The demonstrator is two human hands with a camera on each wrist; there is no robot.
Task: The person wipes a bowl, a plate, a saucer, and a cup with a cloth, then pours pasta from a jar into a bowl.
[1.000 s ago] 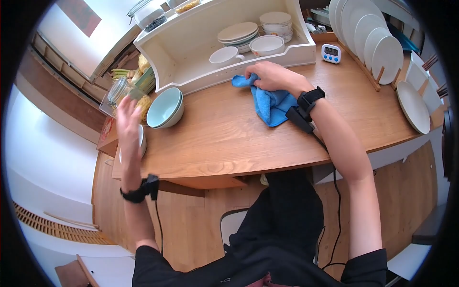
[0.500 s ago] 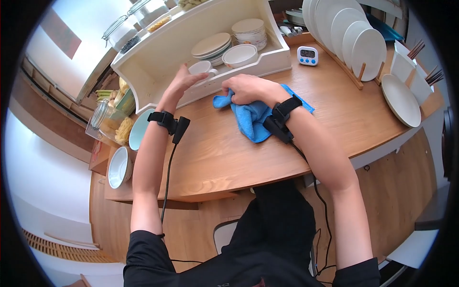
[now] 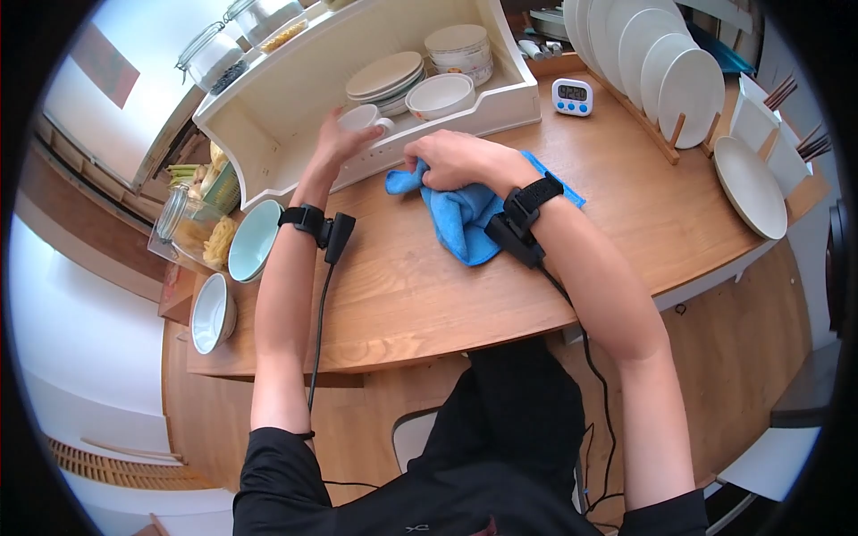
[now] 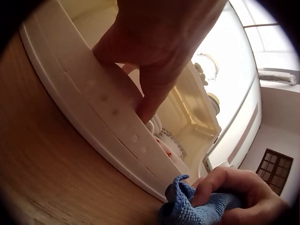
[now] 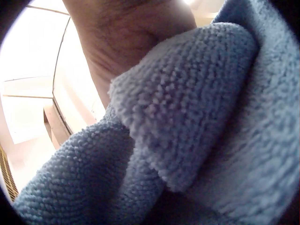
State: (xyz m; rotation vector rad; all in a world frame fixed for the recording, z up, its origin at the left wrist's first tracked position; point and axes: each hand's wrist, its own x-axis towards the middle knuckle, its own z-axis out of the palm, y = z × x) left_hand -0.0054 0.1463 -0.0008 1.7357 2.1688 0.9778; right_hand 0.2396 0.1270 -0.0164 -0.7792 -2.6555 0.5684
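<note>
In the head view my left hand (image 3: 336,146) reaches over the shelf's front lip and grips a white cup (image 3: 359,117), its thumb along the near side by the handle. The left wrist view shows the thumb and fingers dipping behind the lip, which hides most of the cup. My right hand (image 3: 456,161) holds a bunched blue cloth (image 3: 460,221) on the desk before the shelf. One end of the cloth pokes out past the fingers. Folds of the cloth fill most of the right wrist view.
In the white shelf (image 3: 277,152) stand stacked plates (image 3: 384,76), a white bowl (image 3: 441,96) and stacked bowls (image 3: 458,45). Pale blue bowls (image 3: 254,239) and another bowl (image 3: 213,313) sit at the desk's left. A timer (image 3: 572,97) and racked plates (image 3: 690,98) stand at right.
My left hand has swung from the desk's left side up to the cup in the shelf and closed in around it. The right hand keeps hold of the cloth. The view has shifted right.
</note>
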